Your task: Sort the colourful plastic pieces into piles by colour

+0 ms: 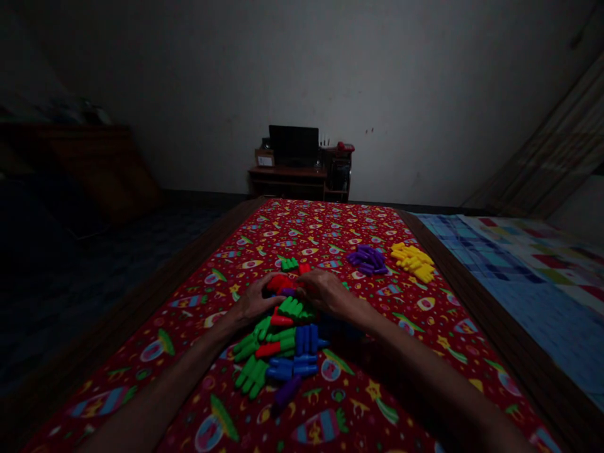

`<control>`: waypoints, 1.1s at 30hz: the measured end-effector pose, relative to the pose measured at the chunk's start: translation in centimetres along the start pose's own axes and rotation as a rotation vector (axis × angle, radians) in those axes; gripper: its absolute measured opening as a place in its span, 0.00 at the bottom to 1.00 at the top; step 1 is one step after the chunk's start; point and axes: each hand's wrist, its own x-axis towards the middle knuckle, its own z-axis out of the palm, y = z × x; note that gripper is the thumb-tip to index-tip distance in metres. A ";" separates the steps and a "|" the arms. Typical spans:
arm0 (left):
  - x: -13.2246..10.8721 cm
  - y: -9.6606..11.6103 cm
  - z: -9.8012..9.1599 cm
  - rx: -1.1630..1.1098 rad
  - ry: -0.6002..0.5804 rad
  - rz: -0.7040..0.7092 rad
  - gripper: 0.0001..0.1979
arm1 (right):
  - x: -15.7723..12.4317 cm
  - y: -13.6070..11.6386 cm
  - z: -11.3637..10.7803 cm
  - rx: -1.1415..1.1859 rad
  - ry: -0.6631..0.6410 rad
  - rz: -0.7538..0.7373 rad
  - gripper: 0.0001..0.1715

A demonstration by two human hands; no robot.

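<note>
Both my hands are at the far side of a loose pile of plastic toy building blocks. My left hand [255, 300] curls its thumb and fingers around red blocks [279, 283]. Facing it, my right hand [326, 290] has its fingers bent down over red pieces, partly hiding them. A purple block [287, 292] shows between the hands. Nearer to me lie green blocks [251, 377], blue blocks [306, 340], a red block [268, 350] and a single purple block [287, 391]. A small green group [289, 263] sits just beyond my hands.
A purple heap [368, 260] and a yellow heap [413, 261] of blocks lie apart to the right on the red patterned cloth [325, 226]. A desk with a monitor [293, 145] stands by the wall. Patchwork bedding [542, 251] is at right, a wooden cabinet [99, 170] at left.
</note>
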 end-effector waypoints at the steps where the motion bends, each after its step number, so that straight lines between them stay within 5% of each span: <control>1: 0.0 0.1 0.2 -0.023 0.032 -0.014 0.28 | 0.0 -0.2 0.4 -0.004 -0.007 -0.001 0.13; 8: -0.4 1.2 0.9 -0.012 0.059 -0.023 0.20 | 0.3 0.0 0.4 -0.017 -0.005 0.094 0.08; 14: -0.4 1.5 0.7 0.044 0.046 0.005 0.21 | -0.3 3.1 -4.9 -0.145 0.181 0.329 0.15; 18: -0.2 0.9 0.7 0.088 0.019 0.037 0.23 | -2.1 6.4 -8.0 -0.424 0.081 0.563 0.15; 24: -0.1 0.4 0.7 0.121 0.001 0.067 0.26 | -3.4 8.0 -9.0 -0.564 0.000 0.751 0.15; 28: -0.1 0.1 0.6 0.127 0.029 0.061 0.27 | -2.9 7.1 -8.6 -0.555 0.119 0.710 0.17; 33: 0.0 -0.4 0.5 0.124 0.054 0.106 0.25 | -1.6 4.5 -5.9 -0.246 0.053 0.335 0.14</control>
